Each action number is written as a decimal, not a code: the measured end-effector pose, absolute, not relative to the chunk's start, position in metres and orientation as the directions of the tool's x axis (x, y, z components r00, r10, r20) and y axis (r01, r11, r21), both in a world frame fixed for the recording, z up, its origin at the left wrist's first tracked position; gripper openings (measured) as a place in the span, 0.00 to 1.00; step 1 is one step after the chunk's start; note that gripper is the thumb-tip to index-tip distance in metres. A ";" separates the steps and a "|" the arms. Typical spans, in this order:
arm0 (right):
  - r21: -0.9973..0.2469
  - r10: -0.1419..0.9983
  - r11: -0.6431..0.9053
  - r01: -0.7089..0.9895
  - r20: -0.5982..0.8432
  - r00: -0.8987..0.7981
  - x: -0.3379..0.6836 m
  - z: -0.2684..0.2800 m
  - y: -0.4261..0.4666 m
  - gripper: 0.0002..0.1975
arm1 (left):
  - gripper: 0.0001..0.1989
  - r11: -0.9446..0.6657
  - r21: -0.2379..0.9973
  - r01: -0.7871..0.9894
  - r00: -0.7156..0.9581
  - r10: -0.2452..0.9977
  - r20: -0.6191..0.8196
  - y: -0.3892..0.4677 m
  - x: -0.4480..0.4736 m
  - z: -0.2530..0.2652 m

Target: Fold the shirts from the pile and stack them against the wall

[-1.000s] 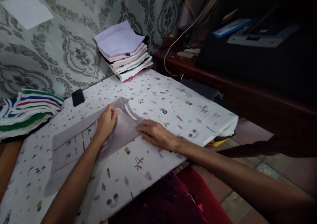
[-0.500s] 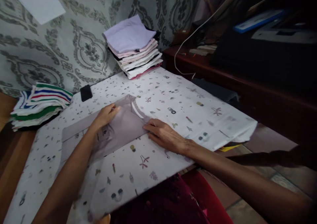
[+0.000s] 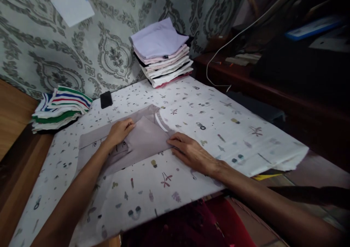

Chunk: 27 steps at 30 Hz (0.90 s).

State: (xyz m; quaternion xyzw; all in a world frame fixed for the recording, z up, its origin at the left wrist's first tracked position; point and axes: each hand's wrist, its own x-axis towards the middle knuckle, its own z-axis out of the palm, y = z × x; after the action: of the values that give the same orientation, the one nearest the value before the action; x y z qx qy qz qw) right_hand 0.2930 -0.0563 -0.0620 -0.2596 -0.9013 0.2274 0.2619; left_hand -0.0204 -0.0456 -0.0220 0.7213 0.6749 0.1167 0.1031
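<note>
A greyish-mauve T-shirt (image 3: 147, 137) lies partly folded on the table, its collar with a white inner band turned to the far right. Dark printing shows on its front, partly covered by my left forearm. My left hand (image 3: 120, 131) pinches a folded flap of the shirt near its middle, fingers closed on the fabric. At the near collar corner, my right hand (image 3: 190, 150) grips the shirt's edge between thumb and fingers.
A tall stack of folded clothes (image 3: 162, 54), lavender on top, stands at the back. Striped folded clothes (image 3: 64, 108) are piled at the left edge, beside a black phone (image 3: 106, 99). A white cable (image 3: 212, 66) hangs by the dark furniture on the right. Patterned cloth (image 3: 240, 130) covers the table.
The view has swung slightly left, so everything sits further right. My left hand has drawn the shirt's flap a little further over; my right hand keeps its hold at the collar corner.
</note>
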 end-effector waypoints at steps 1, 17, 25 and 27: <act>-0.542 0.584 0.765 0.348 0.355 -0.730 0.293 -0.062 -0.056 0.13 | 0.12 -0.065 0.262 0.963 0.056 0.998 0.039 -0.046 -0.020 -0.024; -0.512 0.581 0.782 0.355 0.393 -0.713 0.294 -0.063 -0.057 0.13 | 0.09 -0.108 0.087 0.990 0.099 0.990 0.098 -0.046 -0.014 -0.028; -0.527 0.589 0.773 0.353 0.390 -0.708 0.293 -0.061 -0.057 0.13 | 0.14 -0.355 0.114 0.928 0.314 0.909 0.274 -0.070 0.034 -0.035; -0.544 0.593 0.765 0.345 0.387 -0.706 0.292 -0.062 -0.057 0.13 | 0.20 -0.463 0.186 0.867 0.424 0.879 0.217 -0.080 0.054 -0.043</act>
State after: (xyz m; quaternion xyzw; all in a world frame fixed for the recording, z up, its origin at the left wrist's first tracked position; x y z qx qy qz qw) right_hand 0.2924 -0.0572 -0.0618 -0.2613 -0.8967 0.2215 0.2802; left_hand 0.0538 -0.0799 -0.0428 0.8434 0.5176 0.1427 0.0226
